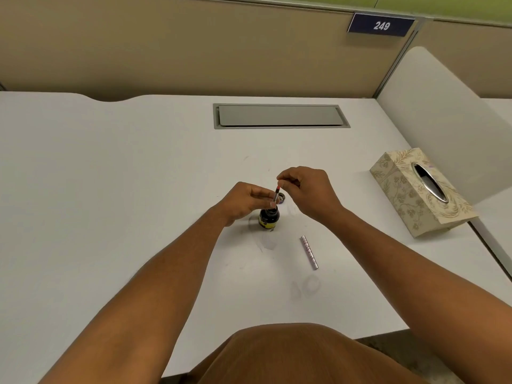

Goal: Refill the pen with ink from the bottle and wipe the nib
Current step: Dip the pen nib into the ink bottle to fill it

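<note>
Thin pen part [276, 195] upright, nib down in small dark glass ink bottle [269, 217]. Right hand [307, 189] pinching top end; left hand [243, 202] gripping lower down.

Both forearms run bare from the bottom corners, no sleeves showing, no watch, no bands at the wrists. The left hand [243, 202] and right hand [307, 191] carry no rings. Low centre, a rust-brown garment [299, 356] bulges up, smooth and plain.

Barrel [309, 252] lies between bottle [269, 217] and tissue box [421, 191].
</note>
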`<state>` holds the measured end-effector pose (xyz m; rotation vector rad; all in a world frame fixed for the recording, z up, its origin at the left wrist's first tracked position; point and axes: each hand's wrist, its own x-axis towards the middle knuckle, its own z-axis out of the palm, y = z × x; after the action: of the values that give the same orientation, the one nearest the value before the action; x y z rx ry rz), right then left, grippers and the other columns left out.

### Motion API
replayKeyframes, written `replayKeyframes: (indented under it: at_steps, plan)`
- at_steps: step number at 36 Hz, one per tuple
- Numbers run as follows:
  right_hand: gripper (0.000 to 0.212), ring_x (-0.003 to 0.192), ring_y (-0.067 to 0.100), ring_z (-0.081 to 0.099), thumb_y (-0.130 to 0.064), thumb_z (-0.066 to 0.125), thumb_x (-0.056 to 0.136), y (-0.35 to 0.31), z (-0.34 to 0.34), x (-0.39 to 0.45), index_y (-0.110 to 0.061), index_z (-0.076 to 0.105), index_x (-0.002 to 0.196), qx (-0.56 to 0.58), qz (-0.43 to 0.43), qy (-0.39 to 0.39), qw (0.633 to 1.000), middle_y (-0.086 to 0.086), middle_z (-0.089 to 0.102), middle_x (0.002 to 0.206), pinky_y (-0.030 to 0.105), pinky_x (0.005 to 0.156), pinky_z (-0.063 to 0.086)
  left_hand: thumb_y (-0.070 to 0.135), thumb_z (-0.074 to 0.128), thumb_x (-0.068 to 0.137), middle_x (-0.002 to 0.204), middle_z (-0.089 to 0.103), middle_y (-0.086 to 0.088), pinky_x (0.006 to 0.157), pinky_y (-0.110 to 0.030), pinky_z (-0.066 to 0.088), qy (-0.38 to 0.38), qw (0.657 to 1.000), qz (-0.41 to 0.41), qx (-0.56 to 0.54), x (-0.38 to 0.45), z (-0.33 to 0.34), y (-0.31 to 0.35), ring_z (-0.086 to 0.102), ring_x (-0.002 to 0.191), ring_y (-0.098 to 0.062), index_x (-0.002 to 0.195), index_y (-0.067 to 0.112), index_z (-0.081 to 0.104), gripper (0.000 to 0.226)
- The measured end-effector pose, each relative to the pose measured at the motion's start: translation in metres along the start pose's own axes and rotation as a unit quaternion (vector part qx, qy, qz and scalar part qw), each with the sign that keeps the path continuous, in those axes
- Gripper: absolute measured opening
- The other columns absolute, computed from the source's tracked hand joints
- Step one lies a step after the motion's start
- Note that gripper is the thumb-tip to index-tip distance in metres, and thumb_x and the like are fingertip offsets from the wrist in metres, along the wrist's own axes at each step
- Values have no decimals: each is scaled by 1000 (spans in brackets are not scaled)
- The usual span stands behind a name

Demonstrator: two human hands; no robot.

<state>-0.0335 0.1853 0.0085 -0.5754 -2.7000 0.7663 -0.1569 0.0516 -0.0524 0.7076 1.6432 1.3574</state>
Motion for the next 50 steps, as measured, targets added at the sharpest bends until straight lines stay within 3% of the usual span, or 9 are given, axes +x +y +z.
replayKeyframes:
  at_steps: [5,9,13,21,28,32,39,46,50]
  plan:
    - [10,74,9,64,-22,67,91,-1,0,1,-16,74,92,12,12,-2,1000,-6,71,81,23,70,50,4,78,81,94,78,9,87,-15,52,-1,1000,3,-7,-1,1,0,72,94,-2,97,20,77,23]
    - [13,67,5,60,-28,70,89,0,-1,2,-16,73,87,17,24,-3,1000,-9,67,72,17,61,44,4,78,81,91,78,13,82,-11,52,-1,1000,3,0,-1,1,1,71,92,2,95,23,77,23]
    - [17,69,9,64,-32,71,88,-1,-1,3,-15,73,87,18,33,-4,999,-5,69,74,23,64,50,6,79,81,93,78,12,82,-11,52,-1,1000,1,6,0,0,0,71,93,2,97,22,77,22]
    - [22,63,7,58,-37,70,88,-1,-1,3,-17,68,80,0,30,6,1000,-9,62,65,23,61,47,8,80,80,97,78,9,92,-20,52,5,1000,-1,14,4,-1,-3,71,97,-3,100,19,78,23]
    - [21,75,7,61,-28,65,93,-1,-3,2,-17,72,110,5,7,-9,1000,-7,68,82,21,75,47,6,79,81,97,78,7,81,-10,52,2,1000,-1,12,5,-2,-3,71,93,-1,105,13,77,25]
    - [19,87,13,65,-21,61,95,-1,-4,4,-14,73,109,-15,-4,-16,1000,0,74,98,27,83,51,7,79,81,97,78,6,82,-12,53,3,1000,-2,16,6,-2,-4,72,93,-2,106,13,77,26]
    - [12,72,9,56,-24,65,93,-4,-3,6,-14,72,93,-23,-4,-10,1000,-9,64,79,28,70,48,6,80,80,99,78,3,80,-11,52,6,1000,1,10,6,-3,-4,72,94,-4,103,13,78,24]
    - [24,62,9,56,-36,67,90,-2,-2,6,-14,67,81,-16,26,-1,1000,-8,62,64,27,62,46,6,80,80,99,78,4,82,-12,52,3,1000,0,5,4,-2,-5,71,97,-4,104,13,77,25]
    - [27,65,7,58,-42,68,88,0,-6,7,-16,69,83,-12,29,-5,999,-10,62,66,24,62,46,5,79,81,93,78,11,80,-11,51,0,1000,-1,-3,3,-1,-4,71,93,0,98,19,77,22]
